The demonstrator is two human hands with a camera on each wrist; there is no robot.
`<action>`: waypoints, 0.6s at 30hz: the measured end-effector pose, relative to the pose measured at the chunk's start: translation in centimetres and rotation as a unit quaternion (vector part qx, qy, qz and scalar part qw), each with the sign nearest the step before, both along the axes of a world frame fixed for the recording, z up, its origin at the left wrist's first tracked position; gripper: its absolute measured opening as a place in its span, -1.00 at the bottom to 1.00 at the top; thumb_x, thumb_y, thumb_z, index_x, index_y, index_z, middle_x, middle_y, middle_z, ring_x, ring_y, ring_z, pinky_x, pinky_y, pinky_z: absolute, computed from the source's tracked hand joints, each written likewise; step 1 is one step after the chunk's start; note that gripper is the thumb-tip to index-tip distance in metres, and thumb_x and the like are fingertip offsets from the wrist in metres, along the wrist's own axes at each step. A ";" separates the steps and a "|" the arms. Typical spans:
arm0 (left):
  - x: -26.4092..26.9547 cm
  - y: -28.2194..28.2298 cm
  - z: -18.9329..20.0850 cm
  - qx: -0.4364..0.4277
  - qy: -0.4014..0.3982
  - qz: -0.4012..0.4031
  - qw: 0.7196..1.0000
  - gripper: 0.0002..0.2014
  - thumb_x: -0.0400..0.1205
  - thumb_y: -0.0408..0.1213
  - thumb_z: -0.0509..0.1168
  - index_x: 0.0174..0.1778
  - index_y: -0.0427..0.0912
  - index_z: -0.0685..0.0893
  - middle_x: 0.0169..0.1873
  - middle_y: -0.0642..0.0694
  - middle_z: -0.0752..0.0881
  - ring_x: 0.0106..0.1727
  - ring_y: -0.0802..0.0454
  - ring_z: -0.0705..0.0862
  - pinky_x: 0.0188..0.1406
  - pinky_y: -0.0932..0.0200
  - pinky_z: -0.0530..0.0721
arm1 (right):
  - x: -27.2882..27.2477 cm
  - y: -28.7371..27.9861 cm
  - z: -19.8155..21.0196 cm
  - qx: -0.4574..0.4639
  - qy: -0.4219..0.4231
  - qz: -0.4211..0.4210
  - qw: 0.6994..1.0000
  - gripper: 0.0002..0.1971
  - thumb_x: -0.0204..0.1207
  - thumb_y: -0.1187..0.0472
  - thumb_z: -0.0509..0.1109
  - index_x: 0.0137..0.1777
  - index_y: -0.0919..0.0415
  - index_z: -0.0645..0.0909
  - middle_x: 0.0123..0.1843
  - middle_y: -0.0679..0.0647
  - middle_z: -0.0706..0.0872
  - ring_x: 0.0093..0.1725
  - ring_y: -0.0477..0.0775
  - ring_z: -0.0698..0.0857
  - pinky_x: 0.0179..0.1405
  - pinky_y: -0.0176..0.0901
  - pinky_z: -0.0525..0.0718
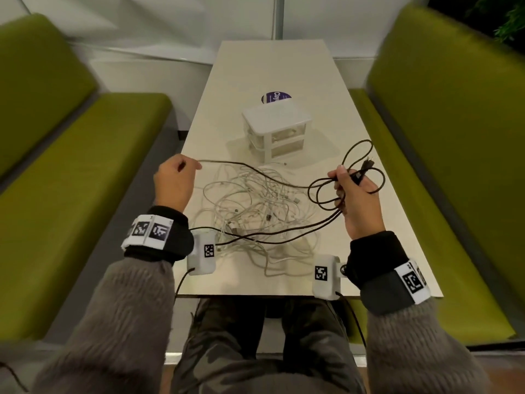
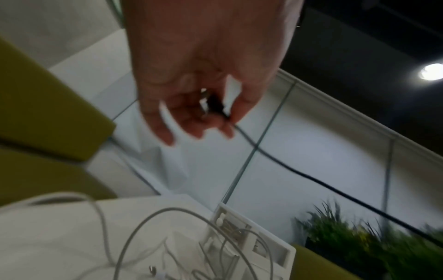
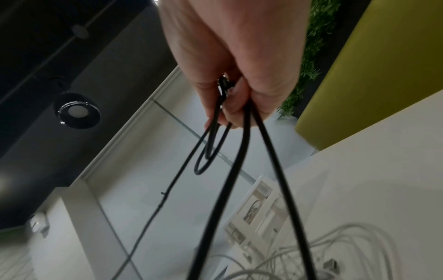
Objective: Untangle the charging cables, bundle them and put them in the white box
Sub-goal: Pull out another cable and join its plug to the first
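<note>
Beige table (image 1: 326, 89) bears a "Clay" sticker (image 1: 276, 97) — both hands pinch the black cable (image 1: 255, 173).

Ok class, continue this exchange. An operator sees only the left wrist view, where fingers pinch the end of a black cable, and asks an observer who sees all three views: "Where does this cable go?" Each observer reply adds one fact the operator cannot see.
Observer: From the left hand the black cable runs across to the right hand, which grips several loops of it.
Operator: And its other plug?
Observer: The plug sticks out of the right hand's grip, on the far side.
Operator: What lies below?
Observer: The white cables lie in one tangled heap on the table, nearer than the white box.
</note>
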State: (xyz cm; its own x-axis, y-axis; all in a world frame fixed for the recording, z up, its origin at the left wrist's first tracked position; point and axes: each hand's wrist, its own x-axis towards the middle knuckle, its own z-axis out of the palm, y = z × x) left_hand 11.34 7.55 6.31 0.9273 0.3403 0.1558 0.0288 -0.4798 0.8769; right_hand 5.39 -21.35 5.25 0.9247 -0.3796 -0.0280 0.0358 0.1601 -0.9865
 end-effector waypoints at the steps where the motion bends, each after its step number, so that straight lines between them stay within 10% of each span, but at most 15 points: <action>1: -0.1 -0.1 -0.2 0.094 0.006 0.018 0.995 -0.82 0.58 -0.30 0.18 -0.06 -0.12 0.71 0.00 -0.15 0.71 0.06 -0.13 0.60 0.07 0.03 0.54 | -0.1 0.5 0.1 -0.001 -0.004 0.007 1.000 -0.77 0.67 0.15 0.30 -0.20 0.13 0.70 -0.39 -0.09 0.54 -0.42 -0.20 0.42 -0.51 -0.40 0.34; 5: -3.0 -5.4 0.4 0.146 -0.061 -0.177 0.971 -0.55 0.65 -0.11 0.24 0.44 -0.18 0.46 0.36 -0.13 0.56 0.41 -0.06 0.45 0.42 0.09 0.31 | -0.4 2.8 0.7 0.023 -0.017 0.047 0.999 -0.79 0.65 0.17 0.33 -0.20 0.15 0.70 -0.42 -0.13 0.55 -0.46 -0.23 0.44 -0.50 -0.41 0.35; 9: -5.3 -10.6 0.0 0.170 0.054 -0.411 0.894 -0.48 0.58 0.16 0.22 0.41 0.02 0.37 0.08 0.00 0.73 0.20 0.02 0.63 0.36 -0.08 0.45 | -0.4 3.8 1.5 0.045 -0.026 0.051 0.997 -0.82 0.65 0.19 0.33 -0.16 0.17 0.69 -0.39 -0.19 0.65 -0.42 -0.27 0.52 -0.37 -0.41 0.42; 13: -4.6 -9.5 -0.8 0.149 0.083 -0.415 0.894 -0.77 0.66 -0.01 0.21 0.12 -0.03 0.58 -0.24 -0.07 0.72 -0.13 -0.02 0.67 -0.16 0.19 0.54 | -0.7 2.6 1.7 0.019 -0.033 0.040 0.998 -0.80 0.64 0.13 0.34 -0.17 0.12 0.73 -0.36 -0.11 0.58 -0.41 -0.21 0.43 -0.46 -0.39 0.34; 18: -3.4 -6.9 1.0 0.173 -0.114 -0.352 0.913 -0.70 0.72 -0.13 0.11 -0.24 -0.13 0.64 -0.29 -0.08 0.66 -0.22 0.12 0.48 -0.15 0.32 0.39 | -0.8 1.6 1.2 -0.023 -0.025 0.039 0.999 -0.75 0.58 -0.03 0.37 -0.10 0.13 0.75 -0.34 -0.12 0.57 -0.49 -0.21 0.38 -0.54 -0.42 0.31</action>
State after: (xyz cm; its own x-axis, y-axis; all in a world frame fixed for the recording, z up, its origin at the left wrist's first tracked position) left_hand 7.98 0.63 7.36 0.8276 -0.4333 0.3567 -0.5573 -0.5588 0.6141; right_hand 4.55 -19.76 6.46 0.9515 -0.3056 0.0354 0.0748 0.1181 -0.9902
